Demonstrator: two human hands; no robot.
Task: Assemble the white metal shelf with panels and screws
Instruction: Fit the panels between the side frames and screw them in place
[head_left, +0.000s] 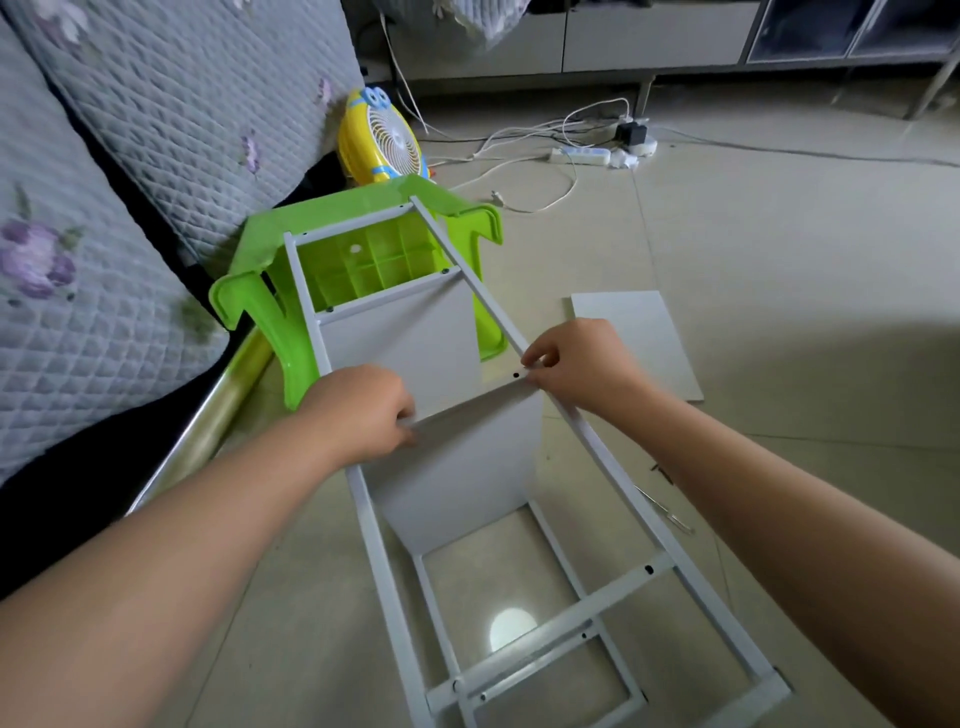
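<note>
On floor tiles, centre of view, I see the white shelf frame (519, 545) lying on its side, far end propped on a green plastic stool (358, 260). Two white panels sit in the frame; I see the left hand (363, 410) curled round the near panel's (457, 467) top edge at the left rail. Right hand (576, 364) pinches at the right rail (613, 467), fingertips by a dark screw hole; can't tell if a screw is held. Spare panel (639, 343) lies flat to the right, apart from frame. Yellow fan (384, 140) behind stool, power strip (579, 155) w/ cables beyond, quilted sofa (104, 208) on left.
</note>
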